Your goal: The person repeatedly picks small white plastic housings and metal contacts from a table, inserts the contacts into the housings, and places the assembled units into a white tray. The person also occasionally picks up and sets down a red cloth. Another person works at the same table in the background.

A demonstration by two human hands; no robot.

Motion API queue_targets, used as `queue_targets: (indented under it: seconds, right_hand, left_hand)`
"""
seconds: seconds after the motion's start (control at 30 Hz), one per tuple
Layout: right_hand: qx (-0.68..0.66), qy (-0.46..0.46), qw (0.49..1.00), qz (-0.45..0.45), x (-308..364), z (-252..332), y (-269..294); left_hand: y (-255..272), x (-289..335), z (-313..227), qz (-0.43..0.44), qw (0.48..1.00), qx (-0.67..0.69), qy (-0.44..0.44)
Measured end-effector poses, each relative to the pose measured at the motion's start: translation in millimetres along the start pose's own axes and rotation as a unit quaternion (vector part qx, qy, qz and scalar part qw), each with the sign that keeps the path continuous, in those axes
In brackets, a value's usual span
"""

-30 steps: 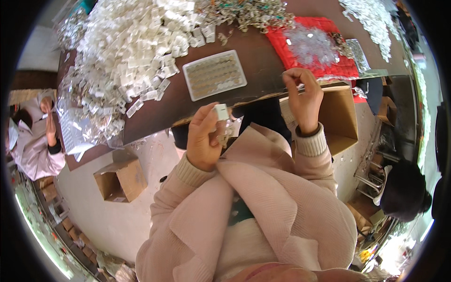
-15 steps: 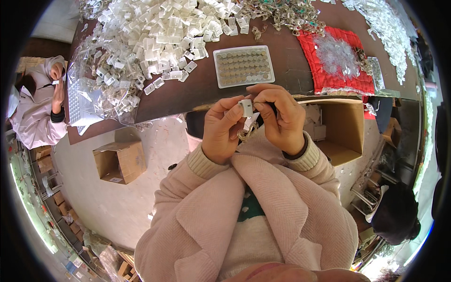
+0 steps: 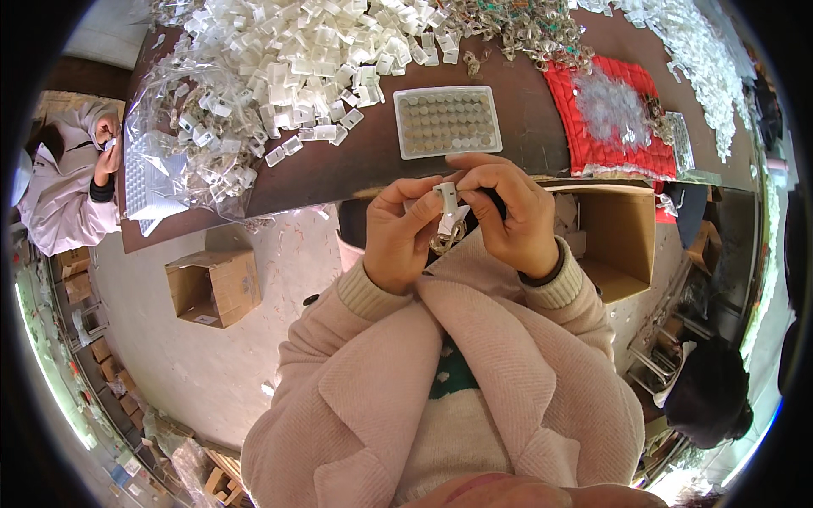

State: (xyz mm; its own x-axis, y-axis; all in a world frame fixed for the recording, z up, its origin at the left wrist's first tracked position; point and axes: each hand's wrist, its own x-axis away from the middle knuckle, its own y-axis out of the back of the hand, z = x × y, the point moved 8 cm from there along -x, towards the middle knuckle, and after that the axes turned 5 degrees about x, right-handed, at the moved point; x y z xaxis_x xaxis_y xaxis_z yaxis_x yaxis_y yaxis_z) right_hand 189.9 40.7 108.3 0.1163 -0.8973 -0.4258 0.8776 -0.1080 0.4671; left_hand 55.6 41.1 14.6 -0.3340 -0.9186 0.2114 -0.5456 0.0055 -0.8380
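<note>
In front of my chest, my left hand point(image 3: 400, 235) pinches a small white plastic case point(image 3: 447, 198) between thumb and fingers. Below the case hangs a looped bundle of thin wire point(image 3: 444, 240), close against the left fingers. My right hand point(image 3: 511, 213) is closed in a pinch at the case's right edge; whatever lies between its fingertips is hidden. Just beyond both hands, on the brown table point(image 3: 339, 176), lies a clear tray point(image 3: 423, 156) holding rows of round, flat, greyish discs point(image 3: 447, 120).
White plastic cases point(image 3: 313, 63) are heaped at the far left, beside a clear plastic bag point(image 3: 157, 127). Wire bundles point(image 3: 542, 34) lie at the back. Clear pieces sit on a red cloth point(image 3: 584, 157) at right. Cardboard boxes point(image 3: 237, 279) stand below; another person point(image 3: 76, 195) sits left.
The white case has turned a little between my fingers and looks narrower. Both hands stay nearly in place, while the table and tray have shifted slightly in view.
</note>
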Motion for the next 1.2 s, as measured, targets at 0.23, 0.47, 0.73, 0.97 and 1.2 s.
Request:
queue_targets:
  seconds: [0.23,0.47,0.73,0.97,1.2]
  right_hand:
    - [0.002,-0.001,0.999,0.036,-8,0,-11]
    - [0.138,-0.02,0.99,0.006,-85,-60,16]
    - [0.375,-0.042,0.925,0.048,-155,-140,-22]
    - [0.271,-0.08,0.956,0.075,-145,-146,-2]
    - [0.171,-0.005,0.984,0.048,-117,-86,23]
  left_hand:
    - [1,-3,-6,-0.001,1.0,-0.01,-0.02]
    - [15,-14,-19,-0.023,0.998,0.05,0.033]
    - [27,-19,-28,-0.014,0.999,-0.001,0.042]
    - [24,-18,-36,-0.013,0.999,-0.025,0.019]
    - [17,-22,-35,-0.028,0.996,-0.058,0.065]
